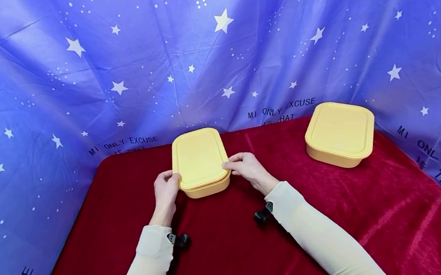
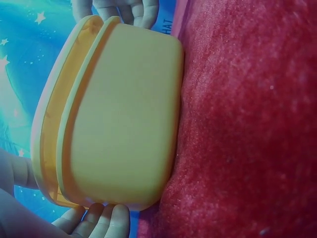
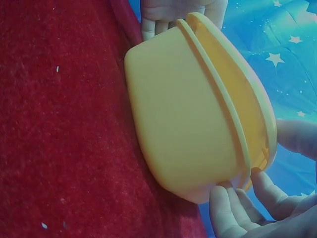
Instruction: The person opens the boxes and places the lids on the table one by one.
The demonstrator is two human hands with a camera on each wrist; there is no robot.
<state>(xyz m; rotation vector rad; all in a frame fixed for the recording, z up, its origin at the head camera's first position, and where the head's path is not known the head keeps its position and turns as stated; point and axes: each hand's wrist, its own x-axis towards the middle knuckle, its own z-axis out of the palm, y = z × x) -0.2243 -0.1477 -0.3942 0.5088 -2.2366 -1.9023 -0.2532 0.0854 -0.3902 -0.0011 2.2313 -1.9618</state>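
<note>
A yellow lunch box with rounded corners sits on the red cloth. Its matching lid is tilted up at the near side, and a gap shows between lid and rim in both wrist views. My left hand pinches the lid's near left corner, thumb on top and fingertips beside the box wall. At the near right corner, my right hand pinches the lid edge the same way. The box's inside is mostly hidden.
A second yellow lunch box, with its lid on, stands at the back right of the red cloth. Behind the table hangs a blue curtain with white stars. Small black devices are strapped to both wrists.
</note>
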